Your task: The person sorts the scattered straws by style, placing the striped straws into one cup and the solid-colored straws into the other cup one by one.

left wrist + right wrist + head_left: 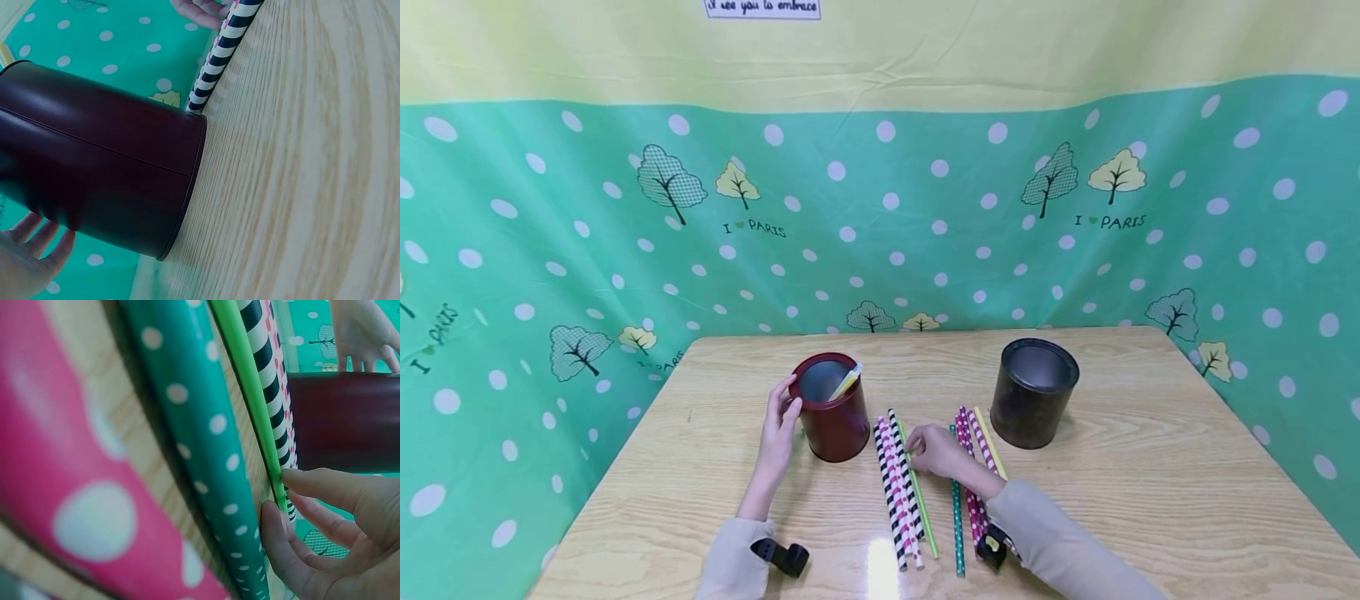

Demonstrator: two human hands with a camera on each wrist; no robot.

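A dark red can [837, 429] stands upright at the left, a yellow striped straw [847, 381] leaning inside it. My left hand [778, 429] rests on its left side, fingers spread against wall and rim; in the left wrist view the fingers [59, 250] look fairly straight. My right hand [936, 452] reaches the upper part of a light green straw [925, 512]. Thumb and index finger pinch this straw [250, 381] in the right wrist view. Several black-and-white straws [891, 492] and pink-patterned straws lie close along its left side.
A teal dotted straw [958, 525], magenta patterned straws [973, 508] and a yellow straw [988, 437] lie under and beside my right forearm. A dark metal can [1033, 396] stands at the back right of the wooden table [1150, 467]. A green dotted cloth [940, 250] hangs behind.
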